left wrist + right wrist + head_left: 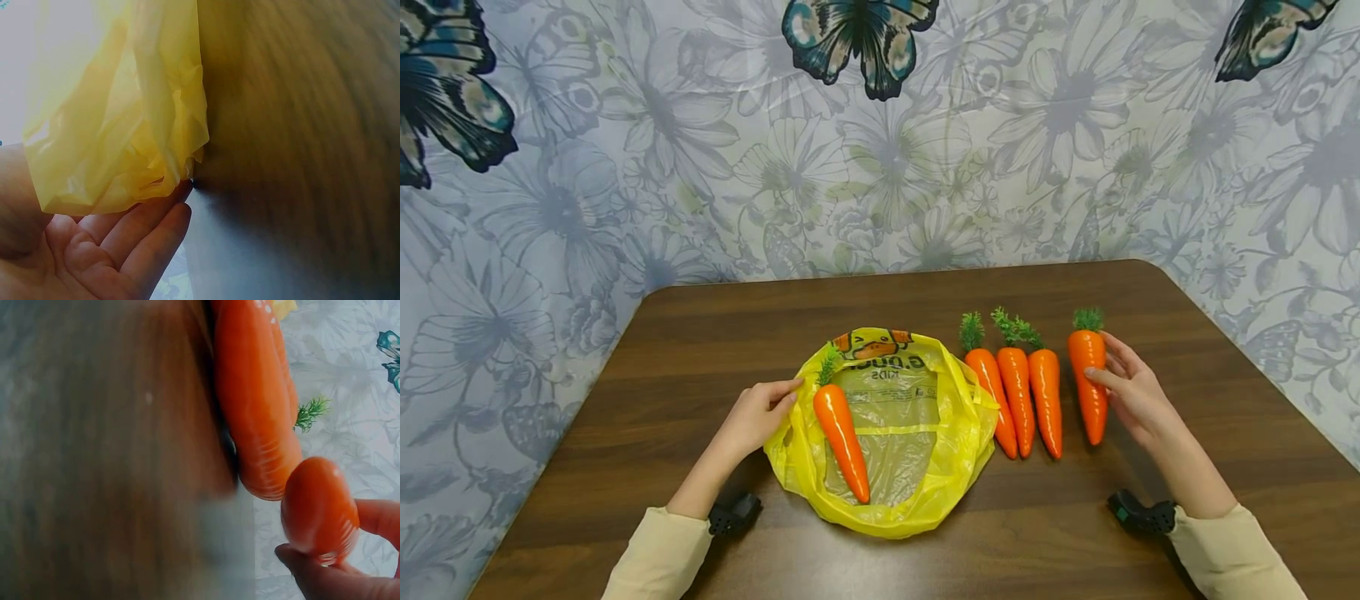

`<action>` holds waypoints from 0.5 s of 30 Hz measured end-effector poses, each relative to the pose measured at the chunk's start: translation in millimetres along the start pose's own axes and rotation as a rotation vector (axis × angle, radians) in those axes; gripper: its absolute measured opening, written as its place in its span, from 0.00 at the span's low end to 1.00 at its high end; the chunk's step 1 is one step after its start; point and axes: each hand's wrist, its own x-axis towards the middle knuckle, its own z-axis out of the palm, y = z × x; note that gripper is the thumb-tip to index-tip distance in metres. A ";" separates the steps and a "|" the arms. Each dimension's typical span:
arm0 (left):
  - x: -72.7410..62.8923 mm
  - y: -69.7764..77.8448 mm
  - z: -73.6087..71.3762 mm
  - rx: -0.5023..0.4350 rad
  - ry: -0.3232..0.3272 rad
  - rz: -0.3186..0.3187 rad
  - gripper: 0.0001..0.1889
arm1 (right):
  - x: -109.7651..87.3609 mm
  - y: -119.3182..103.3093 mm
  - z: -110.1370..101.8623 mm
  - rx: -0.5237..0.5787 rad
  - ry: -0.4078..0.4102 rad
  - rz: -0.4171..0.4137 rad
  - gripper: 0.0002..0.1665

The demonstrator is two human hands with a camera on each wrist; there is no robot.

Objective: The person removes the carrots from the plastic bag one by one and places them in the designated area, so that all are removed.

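A yellow plastic bag [966, 417] lies with its mouth spread wide, one glossy carrot [842, 437] in its left part. My left hand [767, 414] holds the bag's left rim; in the left wrist view, yellow film [119, 125] covers part of the thumb side and the fingers [150, 240] reach out below it. At the right, my right hand [1138, 392] pinches another carrot [1086, 383] between thumb and fingers, its green top pointing away from me. The right wrist view shows this carrot [319, 509] tip-on.
Three carrots [1017, 400] lie side by side between the bag and my right hand, the leftmost against the bag's edge. The brown wooden table [700, 333] has rounded far corners. Behind it hangs a floral wall covering [925, 183] with butterflies.
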 end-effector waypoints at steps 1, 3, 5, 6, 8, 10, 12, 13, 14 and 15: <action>-0.1 0.1 0.1 -0.002 0.001 0.003 0.17 | 0.4 0.3 -0.2 -0.019 0.005 0.008 0.45; -0.4 0.2 0.7 -0.012 0.000 0.000 0.17 | 1.1 1.5 -0.7 -0.072 0.016 0.025 0.46; -0.8 0.1 1.3 -0.010 -0.001 0.000 0.17 | 1.8 2.9 -1.0 -0.145 0.020 0.046 0.46; -1.0 0.1 1.6 -0.010 -0.003 -0.001 0.17 | 2.0 3.6 -0.8 -0.185 0.020 0.057 0.46; -1.4 -0.2 2.2 -0.007 -0.007 -0.001 0.17 | 2.1 4.7 0.1 -0.266 0.011 0.082 0.46; -1.7 0.0 2.2 -0.004 -0.005 -0.001 0.17 | 2.5 5.4 1.5 -0.330 -0.002 0.098 0.46; -1.8 0.3 1.6 0.000 -0.001 0.004 0.17 | 3.1 5.9 3.2 -0.364 -0.014 0.105 0.45; -1.7 0.6 1.3 0.000 0.001 0.003 0.17 | 3.4 5.9 4.1 -0.375 -0.018 0.107 0.45; -1.6 0.8 1.0 0.002 0.002 0.004 0.17 | 3.8 6.0 4.8 -0.381 -0.019 0.106 0.45; -1.4 0.9 0.7 0.001 0.003 0.005 0.17 | 4.5 6.1 5.2 -0.385 -0.020 0.105 0.45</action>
